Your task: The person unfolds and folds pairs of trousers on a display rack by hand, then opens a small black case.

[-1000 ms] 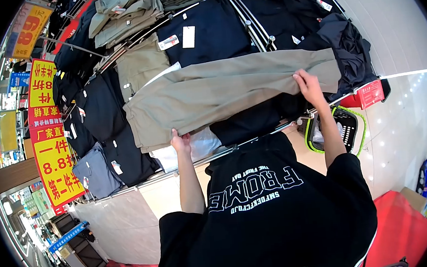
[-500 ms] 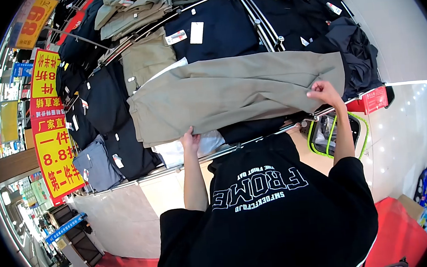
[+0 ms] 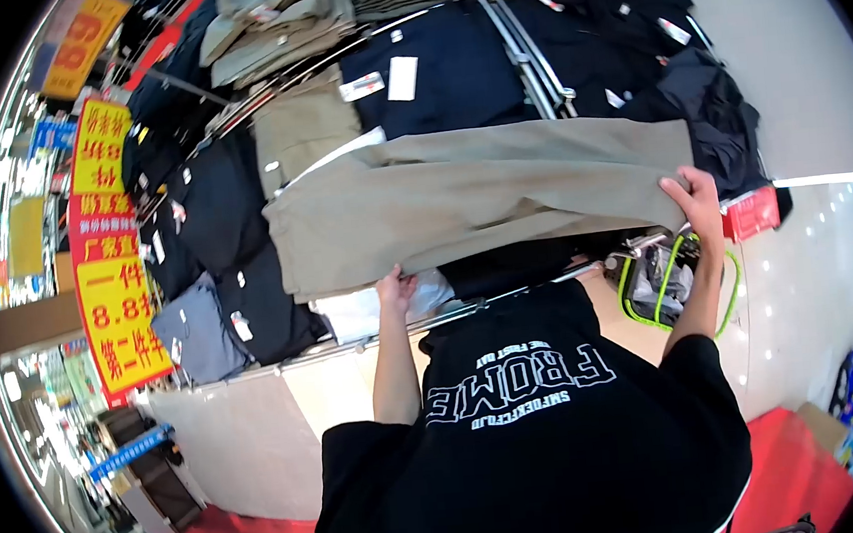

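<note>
A pair of grey-khaki trousers [image 3: 480, 187], folded lengthwise, lies stretched across the clothes on the rack, its waist end at the left and leg ends at the right. My left hand [image 3: 395, 292] has its fingers curled at the lower edge, nearer the waist end. At the lower right corner, my right hand [image 3: 694, 197] grips the leg ends between thumb and fingers. Under the trousers, a white plastic bag [image 3: 350, 313] pokes out beside my left hand, and dark fabric shows to its right.
Folded dark trousers [image 3: 441, 65] with tags lie behind, beside khaki garments [image 3: 305, 126]. Metal rails [image 3: 530, 58] divide the rack. A green-edged basket [image 3: 663, 283] stands at the lower right. Yellow-red signs [image 3: 110, 251] hang at the left. Crumpled black clothing [image 3: 720, 118] lies at the right.
My right hand has moved right, from the lower part of the legs to their end corner. The trousers' surface is smoother there. My left hand stays at the lower edge.
</note>
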{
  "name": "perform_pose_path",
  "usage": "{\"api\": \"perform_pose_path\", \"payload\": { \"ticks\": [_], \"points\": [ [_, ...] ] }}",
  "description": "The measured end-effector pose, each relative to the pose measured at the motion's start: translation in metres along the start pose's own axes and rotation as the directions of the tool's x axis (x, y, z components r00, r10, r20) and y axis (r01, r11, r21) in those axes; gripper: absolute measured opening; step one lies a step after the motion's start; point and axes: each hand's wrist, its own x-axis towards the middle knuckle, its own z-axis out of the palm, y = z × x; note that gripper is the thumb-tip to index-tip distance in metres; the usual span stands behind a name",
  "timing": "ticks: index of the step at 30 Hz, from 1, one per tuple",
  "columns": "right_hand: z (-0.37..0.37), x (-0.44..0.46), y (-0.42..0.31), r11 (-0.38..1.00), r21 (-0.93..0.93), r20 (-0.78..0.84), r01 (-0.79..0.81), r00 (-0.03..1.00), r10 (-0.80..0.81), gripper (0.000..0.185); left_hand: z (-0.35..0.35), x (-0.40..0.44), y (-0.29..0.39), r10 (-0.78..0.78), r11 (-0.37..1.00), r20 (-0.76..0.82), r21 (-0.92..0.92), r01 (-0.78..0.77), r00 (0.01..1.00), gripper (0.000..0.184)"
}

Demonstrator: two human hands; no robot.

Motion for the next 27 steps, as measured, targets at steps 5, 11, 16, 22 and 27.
{"api": "perform_pose_path", "payload": {
  "ticks": [5, 11, 16, 22, 27],
  "points": [
    [-0.025, 0.035, -0.022, 0.938, -0.346, 0.003, 0.004, 1.000, -0.003, 0.046, -0.009, 0.016, -0.003, 0.006, 0.999, -0.023, -0.054, -0.007, 1.000, 0.021],
    [-0.039, 0.098, 0.021, 0.815, -0.579, -0.311, -0.003, 0.925, -0.217, 0.040, -0.005, 0.014, 0.001, -0.021, 0.999, -0.083, -0.039, 0.017, 0.996, 0.019],
    [0.000, 0.096, 0.090, 0.694, -0.717, -0.304, -0.063, 0.924, -0.230, 0.035, 0.008, -0.006, 0.002, 0.018, 0.999, -0.158, 0.045, -0.011, 0.987, 0.021],
    [0.070, 0.057, 0.091, 0.720, -0.612, 0.012, 0.327, 0.914, -0.405, 0.033, 0.006, -0.027, -0.002, -0.029, 0.934, -0.079, 0.353, 0.055, 0.996, 0.027],
    [0.062, 0.056, 0.122, 0.870, -0.446, -0.113, 0.213, 0.950, -0.290, 0.016, 0.009, -0.038, 0.000, 0.062, 0.910, 0.012, 0.409, -0.061, 0.998, 0.024]
  ]
}}
